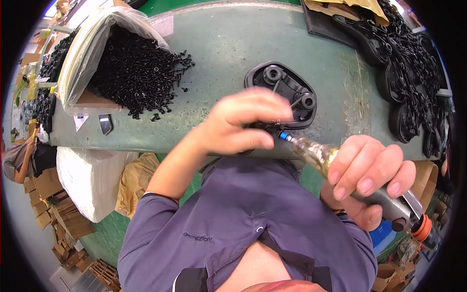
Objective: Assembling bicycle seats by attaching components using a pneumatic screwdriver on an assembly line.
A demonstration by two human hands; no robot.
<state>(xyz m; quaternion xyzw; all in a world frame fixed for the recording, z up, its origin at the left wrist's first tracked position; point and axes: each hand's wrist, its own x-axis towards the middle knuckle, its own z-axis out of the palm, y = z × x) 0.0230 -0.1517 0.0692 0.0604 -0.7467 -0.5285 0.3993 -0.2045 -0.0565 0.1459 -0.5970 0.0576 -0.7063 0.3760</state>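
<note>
A pneumatic screwdriver [314, 155] lies in the grip of my right hand [372, 177], its fingers wrapped round the grey body. The tool slants up and left, and its blue-collared tip reaches the near edge of a black plastic housing [290, 88]. That housing rests on the green table with two round sockets showing. My left hand [243, 119], somewhat blurred, is over the housing's near left side. Its fingers are stretched out and the thumb stands apart, with nothing visible between them. The hand hides part of the housing and what lies right at the tool's tip.
Black screws [138, 73] spill from a plastic-lined box [80, 63] at the left of the green table [219, 44]. Many black plastic parts [404, 82] are heaped at the right. A white foam-like bundle [90, 180] and brown paper [138, 182] are below the table edge.
</note>
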